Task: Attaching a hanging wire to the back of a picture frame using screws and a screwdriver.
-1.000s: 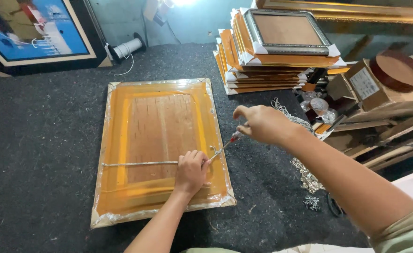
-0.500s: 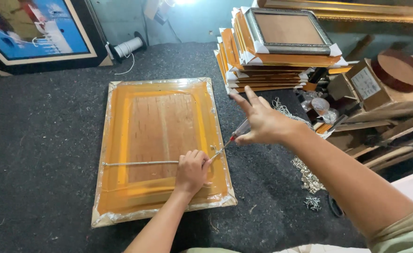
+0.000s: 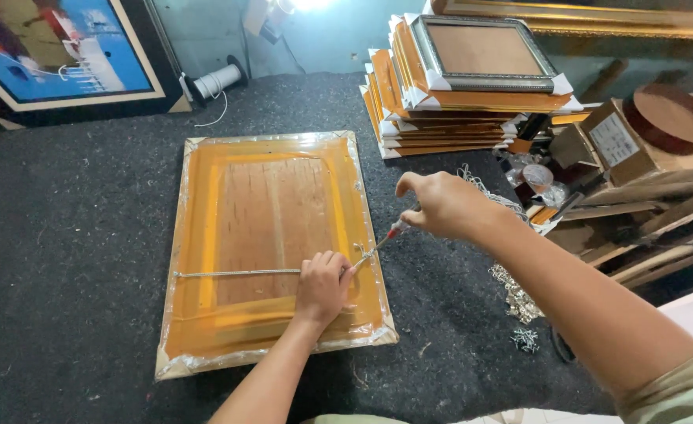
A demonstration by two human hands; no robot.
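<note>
An orange, plastic-wrapped picture frame (image 3: 205,251) lies face down on dark carpet, its wooden backing showing. A hanging wire (image 3: 236,273) runs across its lower half. My left hand (image 3: 323,284) is closed on the wire's right end and presses on the frame near its right rail. My right hand (image 3: 440,206) grips a screwdriver (image 3: 384,239) with a red-and-white handle; its tip meets the wire's loop at the right rail.
A stack of wrapped frames (image 3: 472,86) stands at the back right. A cardboard box and wood pieces (image 3: 637,173) crowd the right side. Loose chain and screws (image 3: 515,302) lie by my right forearm. A blue painting (image 3: 63,55) and a cord spool (image 3: 217,78) sit at the back left.
My right hand has shifted a little at the frame's right rail, with its fingers now closed round the screwdriver handle. My left hand has stayed on the wire end.
</note>
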